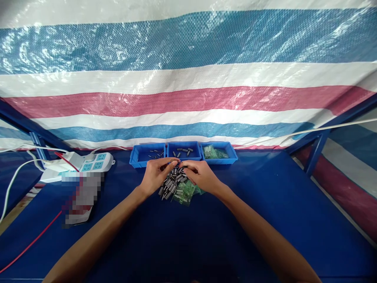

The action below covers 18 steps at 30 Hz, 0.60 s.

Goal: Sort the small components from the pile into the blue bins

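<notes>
My left hand [154,173] and my right hand [203,176] meet fingertip to fingertip just in front of the blue bins. Both are closed in a pinch on something small and dark that I cannot make out. Below the fingers lies a pile of small grey and black cylindrical parts [168,188], some with thin metal pins. Clear green packets [184,192] with small light pieces in them lie at the pile's right side. My hands hide the upper part of the pile.
Three blue bins stand against the striped sheet: the left bin [134,154] holds thin pins, the middle bin [198,156] grey cylinders, the right bin [232,156] green packets. A white power strip [103,162] with cables lies left, beside a blurred-out object [84,200].
</notes>
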{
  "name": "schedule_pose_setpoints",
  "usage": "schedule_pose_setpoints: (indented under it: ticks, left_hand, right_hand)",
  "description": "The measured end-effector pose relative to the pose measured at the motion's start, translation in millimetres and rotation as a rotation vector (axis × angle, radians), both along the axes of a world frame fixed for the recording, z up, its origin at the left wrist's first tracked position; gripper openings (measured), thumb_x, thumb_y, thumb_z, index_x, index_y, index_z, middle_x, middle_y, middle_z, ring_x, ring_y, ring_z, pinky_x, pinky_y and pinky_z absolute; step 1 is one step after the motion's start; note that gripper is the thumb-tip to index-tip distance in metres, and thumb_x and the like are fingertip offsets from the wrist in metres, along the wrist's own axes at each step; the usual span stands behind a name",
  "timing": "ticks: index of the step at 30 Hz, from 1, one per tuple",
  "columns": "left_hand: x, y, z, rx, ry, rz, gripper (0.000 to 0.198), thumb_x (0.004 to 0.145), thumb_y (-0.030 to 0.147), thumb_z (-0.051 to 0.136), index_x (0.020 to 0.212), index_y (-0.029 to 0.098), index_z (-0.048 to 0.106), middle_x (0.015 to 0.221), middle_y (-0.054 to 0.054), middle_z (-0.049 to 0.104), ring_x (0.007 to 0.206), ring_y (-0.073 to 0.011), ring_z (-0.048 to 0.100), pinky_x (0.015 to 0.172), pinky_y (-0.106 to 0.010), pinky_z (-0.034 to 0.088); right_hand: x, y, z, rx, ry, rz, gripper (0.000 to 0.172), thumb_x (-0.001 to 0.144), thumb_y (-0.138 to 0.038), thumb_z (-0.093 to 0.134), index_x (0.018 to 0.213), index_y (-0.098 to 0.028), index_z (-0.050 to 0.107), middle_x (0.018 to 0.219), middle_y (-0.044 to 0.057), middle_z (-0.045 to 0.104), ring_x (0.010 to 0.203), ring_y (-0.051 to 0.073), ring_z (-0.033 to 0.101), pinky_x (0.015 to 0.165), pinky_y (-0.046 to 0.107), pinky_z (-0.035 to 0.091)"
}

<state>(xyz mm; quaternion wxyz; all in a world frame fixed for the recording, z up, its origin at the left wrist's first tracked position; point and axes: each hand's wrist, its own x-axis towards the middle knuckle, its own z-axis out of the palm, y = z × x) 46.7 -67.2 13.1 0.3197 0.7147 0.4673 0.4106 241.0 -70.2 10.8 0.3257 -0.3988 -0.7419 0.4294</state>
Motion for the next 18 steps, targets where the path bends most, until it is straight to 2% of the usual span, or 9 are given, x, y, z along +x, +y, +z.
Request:
schedule_pose_setpoints:
  ticks: [4, 9, 16, 18]
  left_hand:
    - [0.6, -1.0, 2.5, -0.005, 0.003, 0.013, 0.029, 0.087, 0.036, 0.058, 0.098, 0.015, 0.075, 0.057, -0.002, 0.063, 0.048, -0.0113, 0.048, 0.047, -0.023, 0.035]
    - [0.6, -1.7, 3.7, 0.004, -0.048, -0.015, 0.027, 0.086, 0.035, 0.060, 0.098, 0.016, 0.075, 0.059, -0.002, 0.064, 0.046, -0.0100, 0.044, 0.046, -0.023, 0.034]
    - [0.8, -1.1, 2.6, -0.020, -0.058, -0.021, 0.029, 0.086, 0.037, 0.059, 0.097, 0.015, 0.074, 0.088, -0.007, 0.071, 0.047, -0.0076, 0.042, 0.045, -0.022, 0.033]
    - [0.9, -0.4, 1.5, -0.041, -0.059, -0.017, 0.030, 0.086, 0.037, 0.059, 0.097, 0.014, 0.074, 0.090, -0.008, 0.071, 0.047, -0.0071, 0.042, 0.044, -0.022, 0.032]
  right_hand:
    - [-2.5, -3.7, 1.8, 0.034, -0.061, 0.041, 0.025, 0.088, -0.020, 0.046, 0.103, -0.015, 0.064, 0.045, -0.007, 0.045, 0.042, 0.010, 0.037, 0.048, 0.022, 0.028]
    - [-4.8, -5.9, 2.6, 0.071, -0.102, 0.074, 0.019, 0.085, -0.017, 0.047, 0.094, -0.016, 0.063, 0.045, -0.008, 0.039, 0.042, 0.008, 0.032, 0.047, 0.021, 0.025]
    - [-4.5, -6.3, 3.9, 0.029, -0.066, 0.134, 0.009, 0.082, -0.013, 0.046, 0.085, -0.018, 0.052, 0.047, -0.009, 0.041, 0.044, 0.008, 0.033, 0.050, 0.020, 0.026]
    - [-4.6, -6.7, 5.2, -0.006, -0.057, 0.160, 0.008, 0.080, -0.011, 0.046, 0.083, -0.019, 0.048, 0.047, -0.010, 0.040, 0.044, 0.007, 0.032, 0.050, 0.020, 0.026]
